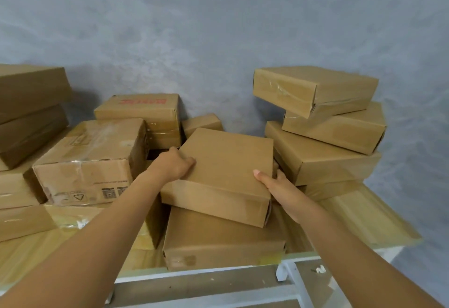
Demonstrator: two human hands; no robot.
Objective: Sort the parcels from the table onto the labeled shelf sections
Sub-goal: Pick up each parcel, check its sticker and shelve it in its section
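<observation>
**Both Hands Grasp a Flat Parcel at the Centre of the Table**

The flat square brown cardboard parcel point(226, 174) sits at the centre of the scene, tilted, with its near edge resting on a larger flat brown cardboard box point(223, 239) below it.

The left hand point(172, 164) grips the parcel's left edge. Its thumb lies on the top face, and the fingers curl under the side. The right hand point(277, 186) holds the near right corner. Its thumb presses the top face, and the remaining fingers wrap the right side, mostly hidden behind the parcel.

The wooden table covered in clear film point(364, 220) carries all the parcels. Its white frame point(286, 271) shows at the near edge.

Surrounding items:
- Left: a worn, tape-wrapped brown carton with printed handling symbols point(90, 164), stacked on other boxes.
- Far left: a stack of two dark brown boxes point(29, 113).
- Far centre: a brown box with red lettering point(143, 110), and just beside it a small brown box point(201, 121).
- Right: a leaning stack of flat brown taped boxes point(325, 123), close to the held parcel.

A grey mottled wall point(218, 28) stands behind the table.
</observation>
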